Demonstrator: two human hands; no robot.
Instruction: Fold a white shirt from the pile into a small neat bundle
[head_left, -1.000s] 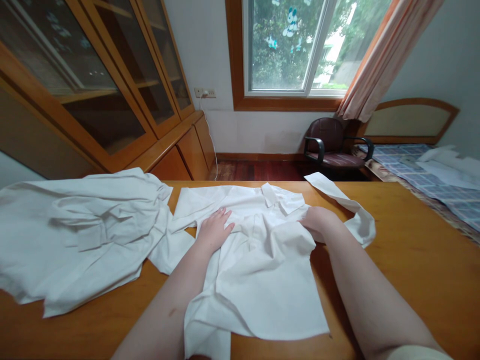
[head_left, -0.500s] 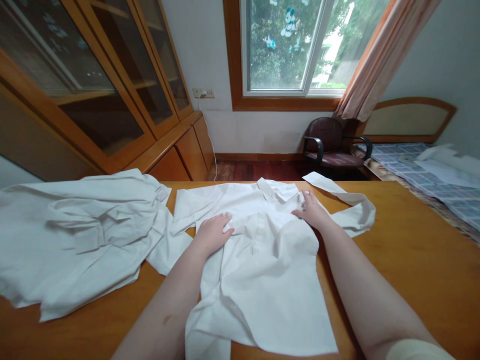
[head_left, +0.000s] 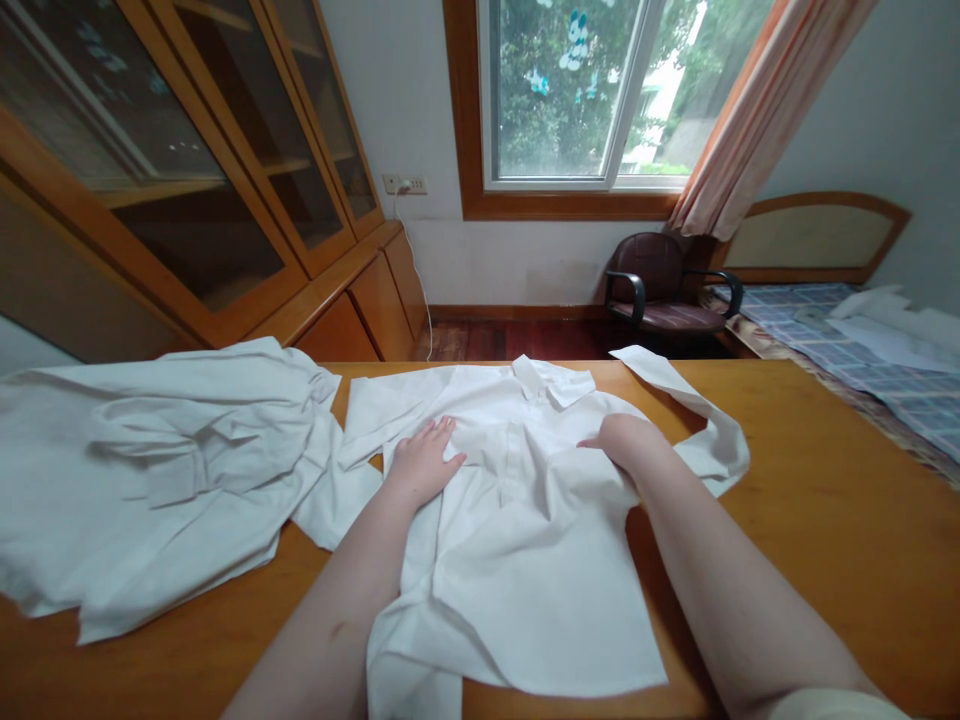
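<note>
A white collared shirt (head_left: 540, 580) lies front up on the wooden table, its collar at the far side and creases across its chest. My left hand (head_left: 424, 462) rests flat on the shirt's left chest area, fingers spread and thumb out. On the opposite side, my right hand (head_left: 628, 440) is bent at the wrist and curled at the shirt's side edge. One digit points left over the cloth; the other fingers are hidden. Past that hand, a white sleeve (head_left: 709, 450) trails out and bends toward the far table edge.
Another white garment (head_left: 217, 560) lies crumpled at the left of the table (head_left: 817, 560). Beyond stand a glass-door cabinet (head_left: 330, 265), an office chair (head_left: 649, 285) under the window, and a bed (head_left: 795, 315) with checked bedding at the right.
My right hand has gone from stretched fingers on the chest to a curled shape at the shirt's side. The cloth near it lies flatter. My left hand has barely moved.
</note>
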